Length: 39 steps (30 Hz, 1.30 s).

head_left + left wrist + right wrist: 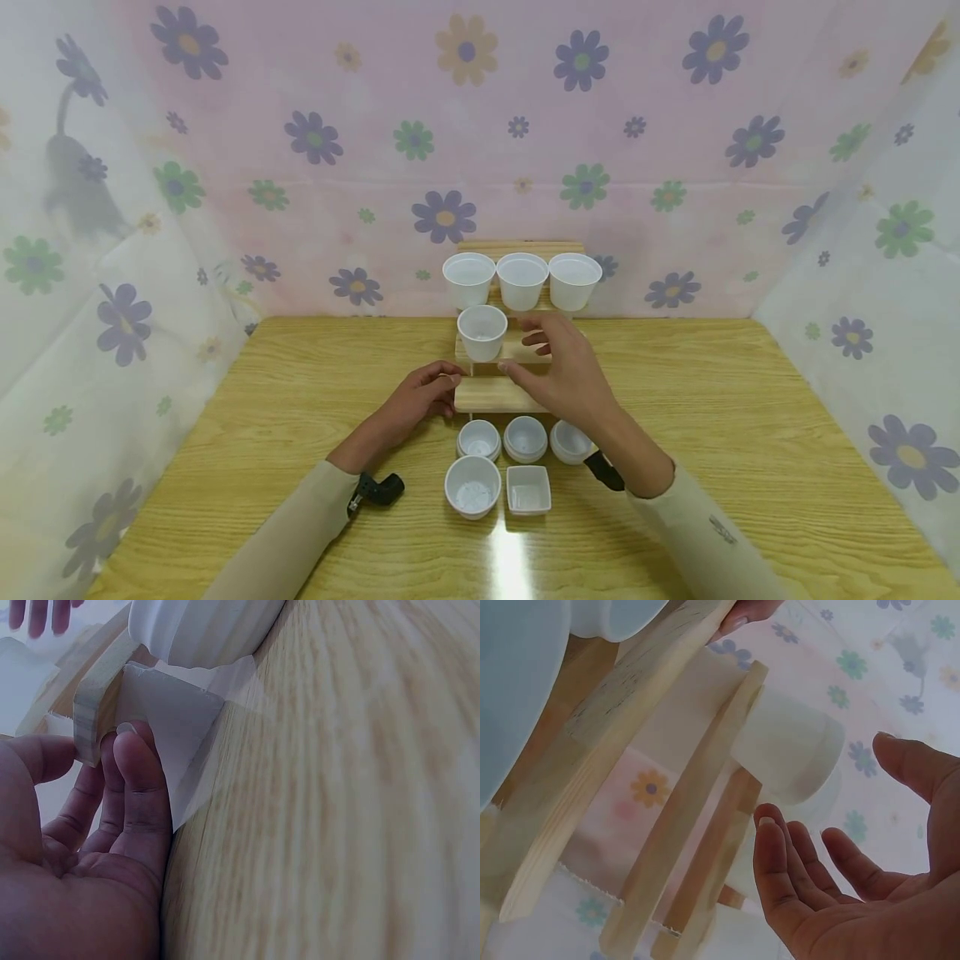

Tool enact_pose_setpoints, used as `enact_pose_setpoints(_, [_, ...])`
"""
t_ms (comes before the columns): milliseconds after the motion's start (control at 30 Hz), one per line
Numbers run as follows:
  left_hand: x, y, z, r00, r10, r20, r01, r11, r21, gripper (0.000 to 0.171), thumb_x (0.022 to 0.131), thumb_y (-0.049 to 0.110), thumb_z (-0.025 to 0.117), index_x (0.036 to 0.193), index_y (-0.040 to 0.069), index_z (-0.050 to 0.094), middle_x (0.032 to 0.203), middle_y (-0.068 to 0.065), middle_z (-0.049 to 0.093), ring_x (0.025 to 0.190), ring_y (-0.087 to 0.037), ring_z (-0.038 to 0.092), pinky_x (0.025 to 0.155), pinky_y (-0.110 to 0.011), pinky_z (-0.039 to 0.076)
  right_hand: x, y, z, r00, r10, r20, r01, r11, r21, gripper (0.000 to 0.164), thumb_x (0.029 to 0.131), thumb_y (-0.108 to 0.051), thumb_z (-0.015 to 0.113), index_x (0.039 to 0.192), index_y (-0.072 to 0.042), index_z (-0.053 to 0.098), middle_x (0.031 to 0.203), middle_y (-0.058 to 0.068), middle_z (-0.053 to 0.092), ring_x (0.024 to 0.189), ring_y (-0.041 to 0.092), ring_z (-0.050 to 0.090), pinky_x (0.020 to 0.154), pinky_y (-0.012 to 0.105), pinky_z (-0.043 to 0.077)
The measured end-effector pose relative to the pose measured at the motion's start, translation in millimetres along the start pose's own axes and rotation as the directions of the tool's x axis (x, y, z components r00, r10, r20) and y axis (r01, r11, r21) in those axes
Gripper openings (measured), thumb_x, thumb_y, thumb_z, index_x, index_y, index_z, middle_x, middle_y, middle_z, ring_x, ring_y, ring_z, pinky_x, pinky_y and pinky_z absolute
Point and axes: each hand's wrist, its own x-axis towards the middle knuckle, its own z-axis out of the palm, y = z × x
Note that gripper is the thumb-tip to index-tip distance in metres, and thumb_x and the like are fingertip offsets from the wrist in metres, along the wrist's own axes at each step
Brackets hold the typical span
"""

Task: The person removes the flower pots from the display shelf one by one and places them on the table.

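Observation:
At the left end of the lowest step of a wooden tiered stand (498, 395), my left hand (426, 395) pinches the board end (96, 712) between thumb and fingers. My right hand (566, 371) is spread with nothing in it, over the right part of the middle step. In the right wrist view its fingertips (769, 832) are close to a white plastic pot (789, 746). That pot (482, 333) stands upright on the left of the middle step. On the top step, three white pots (522, 283) stand in a row.
In front of the stand sit three small round white pots (525, 440), the right one partly behind my forearm. Nearer me are a larger round white pot (472, 487) and a square white dish (528, 490). A flower-patterned cloth (360, 217) backs the wooden table (300, 375).

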Motion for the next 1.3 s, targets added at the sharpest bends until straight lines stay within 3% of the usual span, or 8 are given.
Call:
enact_pose_setpoints(300, [-0.7, -1.1, -0.9, 1.000, 0.011, 0.007, -0.011, 1.000, 0.000, 0.036, 0.113, 0.023, 0.053, 0.137, -0.004, 0.059, 0.090, -0.008, 0.061, 0.078, -0.020, 0.063, 0.073, -0.029, 0.059, 15, -2, 11, 0.998, 0.058, -0.036, -0.056, 0.998, 0.029, 0.060, 0.086, -0.017, 0.091, 0.135, 0.000, 0.060, 0.126, 0.012, 0.066, 0.113, 0.030, 0.068, 0.094, 0.047, 0.060])
enact_pose_setpoints(667, [-1.9, 1.4, -2.1, 1.000, 0.008, 0.017, -0.007, 1.000, -0.009, 0.036, 0.114, 0.025, 0.052, 0.136, -0.003, 0.059, 0.092, -0.008, 0.061, 0.079, -0.021, 0.062, 0.073, -0.030, 0.058, 31, 0, 24, 0.996, 0.028, -0.085, -0.022, 0.997, 0.071, 0.058, 0.080, -0.020, 0.096, 0.124, 0.001, 0.064, 0.114, 0.014, 0.070, 0.103, 0.033, 0.071, 0.088, 0.049, 0.062])
enact_pose_setpoints(1000, [-0.1, 1.6, -3.9, 1.000, 0.005, 0.018, -0.004, 1.000, -0.011, 0.037, 0.114, 0.025, 0.052, 0.137, -0.002, 0.059, 0.092, -0.008, 0.060, 0.080, -0.020, 0.062, 0.073, -0.030, 0.058, 35, 5, 34, 0.998, 0.039, -0.049, -0.036, 0.997, 0.067, 0.058, 0.083, -0.022, 0.094, 0.127, -0.003, 0.063, 0.115, 0.009, 0.072, 0.107, 0.025, 0.069, 0.095, 0.044, 0.060])
enact_pose_setpoints(1300, [-0.8, 3.2, -2.5, 1.000, 0.005, 0.017, -0.005, 1.000, -0.005, 0.037, 0.114, 0.026, 0.052, 0.136, -0.002, 0.060, 0.091, -0.009, 0.061, 0.078, -0.020, 0.062, 0.073, -0.030, 0.059, 35, 11, 38, 0.997, 0.063, -0.044, -0.062, 0.998, 0.032, 0.059, 0.086, -0.025, 0.093, 0.132, -0.005, 0.061, 0.116, 0.009, 0.071, 0.105, 0.024, 0.068, 0.089, 0.042, 0.059])
